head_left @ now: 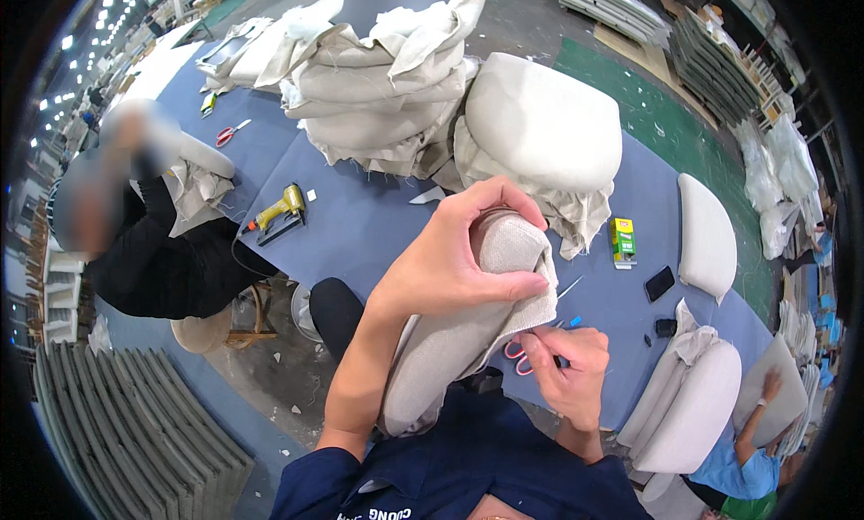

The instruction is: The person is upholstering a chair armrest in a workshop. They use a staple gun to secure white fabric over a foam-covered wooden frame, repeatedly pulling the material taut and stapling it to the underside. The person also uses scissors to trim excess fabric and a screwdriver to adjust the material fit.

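Observation:
A beige fabric-covered seat cushion (pixel 432 349) stands tilted on its side against my body. My left hand (pixel 450 250) is closed around its upper end, thumb on the near face and fingers curled over the top. Beside the cushion's right edge is my right hand (pixel 571 367), its thumb and fingertips pinched together at the loose fabric edge. Anything small between those fingertips is too fine to make out. Scissors with pink-red handles (pixel 519 358) lie on the blue table (pixel 360 223) just behind the right fingertips, partly hidden by them.
Covered cushions are stacked (pixel 387 97) at the back, beside a pale cushion (pixel 544 115). A yellow staple gun (pixel 281 214) lies left; a green-yellow box (pixel 623 241) and a phone (pixel 660 284) lie right. Co-workers sit left (pixel 171 259) and lower right (pixel 738 466). More cushions (pixel 688 403) lie right.

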`<state>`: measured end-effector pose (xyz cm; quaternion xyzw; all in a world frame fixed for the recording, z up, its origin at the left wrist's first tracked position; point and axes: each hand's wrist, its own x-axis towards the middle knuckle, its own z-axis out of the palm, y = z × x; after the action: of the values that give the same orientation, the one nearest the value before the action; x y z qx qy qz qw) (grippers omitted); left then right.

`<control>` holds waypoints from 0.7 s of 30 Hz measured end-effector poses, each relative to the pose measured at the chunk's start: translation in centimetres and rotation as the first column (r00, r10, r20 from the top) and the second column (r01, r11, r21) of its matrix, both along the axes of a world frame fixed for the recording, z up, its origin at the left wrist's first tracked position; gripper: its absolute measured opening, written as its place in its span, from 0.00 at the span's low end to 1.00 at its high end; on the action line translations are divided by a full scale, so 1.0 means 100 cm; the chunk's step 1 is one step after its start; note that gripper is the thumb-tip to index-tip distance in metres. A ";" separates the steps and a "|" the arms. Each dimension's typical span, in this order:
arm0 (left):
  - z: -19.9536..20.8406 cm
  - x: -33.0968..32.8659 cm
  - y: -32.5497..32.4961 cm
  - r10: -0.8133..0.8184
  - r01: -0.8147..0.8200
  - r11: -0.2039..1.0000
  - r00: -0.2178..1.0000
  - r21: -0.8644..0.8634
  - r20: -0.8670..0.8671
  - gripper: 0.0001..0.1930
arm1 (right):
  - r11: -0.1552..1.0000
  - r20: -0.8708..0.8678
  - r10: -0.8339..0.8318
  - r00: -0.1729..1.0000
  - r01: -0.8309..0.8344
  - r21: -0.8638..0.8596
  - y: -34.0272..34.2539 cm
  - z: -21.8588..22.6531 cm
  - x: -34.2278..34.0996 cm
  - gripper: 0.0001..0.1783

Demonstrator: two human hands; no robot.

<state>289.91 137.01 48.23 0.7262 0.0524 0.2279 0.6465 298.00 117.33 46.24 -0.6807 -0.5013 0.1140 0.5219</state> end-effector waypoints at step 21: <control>-0.030 -0.101 0.011 0.596 -0.596 0.735 0.795 0.323 0.112 0.45 | 0.997 -0.186 -0.028 0.982 0.014 -0.078 0.014 -0.154 0.020 0.13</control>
<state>279.86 138.11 45.21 0.7718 0.2411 0.4286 0.4032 300.00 118.78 30.86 -0.6916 -0.4383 0.1909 0.5414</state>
